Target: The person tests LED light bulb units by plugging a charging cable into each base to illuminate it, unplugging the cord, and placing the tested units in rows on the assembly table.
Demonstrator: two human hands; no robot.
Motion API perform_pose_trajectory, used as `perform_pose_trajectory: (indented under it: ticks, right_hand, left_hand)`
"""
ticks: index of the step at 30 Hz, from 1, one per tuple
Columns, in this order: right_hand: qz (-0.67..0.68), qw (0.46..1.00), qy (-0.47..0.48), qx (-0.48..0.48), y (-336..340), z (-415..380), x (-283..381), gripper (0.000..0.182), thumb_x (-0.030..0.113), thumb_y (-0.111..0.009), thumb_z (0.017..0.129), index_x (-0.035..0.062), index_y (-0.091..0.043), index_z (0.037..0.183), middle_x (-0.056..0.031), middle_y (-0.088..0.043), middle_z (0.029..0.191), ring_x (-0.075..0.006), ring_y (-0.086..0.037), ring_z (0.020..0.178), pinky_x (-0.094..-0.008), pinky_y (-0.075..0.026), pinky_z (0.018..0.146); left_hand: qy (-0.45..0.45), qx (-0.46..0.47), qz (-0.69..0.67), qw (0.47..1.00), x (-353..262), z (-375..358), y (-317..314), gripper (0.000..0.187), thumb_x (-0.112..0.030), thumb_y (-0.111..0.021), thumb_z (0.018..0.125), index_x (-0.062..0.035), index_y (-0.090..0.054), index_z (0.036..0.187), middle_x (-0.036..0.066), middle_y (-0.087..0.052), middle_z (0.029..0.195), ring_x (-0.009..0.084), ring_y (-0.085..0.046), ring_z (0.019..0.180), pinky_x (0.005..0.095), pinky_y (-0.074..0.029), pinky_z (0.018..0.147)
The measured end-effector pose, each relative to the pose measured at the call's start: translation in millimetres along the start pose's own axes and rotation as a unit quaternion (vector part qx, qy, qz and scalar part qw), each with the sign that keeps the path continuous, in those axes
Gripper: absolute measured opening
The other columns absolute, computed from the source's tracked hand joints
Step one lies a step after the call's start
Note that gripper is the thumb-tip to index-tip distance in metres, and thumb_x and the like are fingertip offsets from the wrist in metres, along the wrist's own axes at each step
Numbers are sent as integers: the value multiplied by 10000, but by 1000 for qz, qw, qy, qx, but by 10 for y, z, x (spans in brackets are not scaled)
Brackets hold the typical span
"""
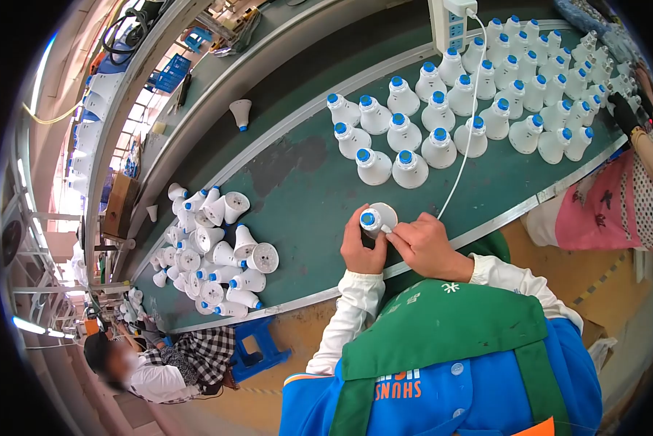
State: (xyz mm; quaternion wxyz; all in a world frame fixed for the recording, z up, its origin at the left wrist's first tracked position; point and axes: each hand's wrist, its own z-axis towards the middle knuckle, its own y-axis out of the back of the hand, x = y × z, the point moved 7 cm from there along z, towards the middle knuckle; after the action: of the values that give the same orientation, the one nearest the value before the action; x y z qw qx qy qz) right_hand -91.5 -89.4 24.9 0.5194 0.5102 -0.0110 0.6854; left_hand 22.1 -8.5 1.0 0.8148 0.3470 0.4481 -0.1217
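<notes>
My left hand [363, 245] is wrapped round a white cone-shaped light bulb [385, 212] with a blue cap, held above the green work table [305, 225] near its front edge. The fingers of my right hand [427, 243] pinch the end of a white cable [458, 163] against the bulb's side. Whether the plug sits inside the bulb is hidden by my fingers. From there the cable runs up to a charger [461, 7] in a white power strip [450, 33].
Upright blue-capped bulbs [440, 149] stand in rows at the back right. Several more bulbs [225, 254] lie in a heap on the left, and a lone bulb [241, 114] lies farther back. Co-workers sit at both ends; a gloved hand [623, 112] reaches in at right.
</notes>
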Motion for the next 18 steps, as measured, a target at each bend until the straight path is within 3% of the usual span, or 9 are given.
perform_pose_trajectory:
  ticks: [13, 18]
  right_hand:
    - [-7, 1000, -5, 11, 10, -5, 7, 191, 134, -607, 827, 65, -540, 662, -82, -560, 531, -268, -517, 477, -358, -336, 545]
    - [-14, 1000, -3, 16, 15, -20, 11, 190, 137, -608, 826, 64, -541, 664, -82, -562, 535, -271, -522, 482, -359, -336, 547]
  left_hand:
    - [0, -2, -2, 1000, 52, -20, -28, 495, -8, -694, 703, -11, -560, 1180, 143, -623, 1125, 292, -617, 1010, 356, -494, 853]
    - [-14, 18, 19, 1000, 1, -12, -19, 494, 40, -629, 713, 19, -533, 1198, 156, -621, 1134, 239, -623, 1023, 330, -492, 881]
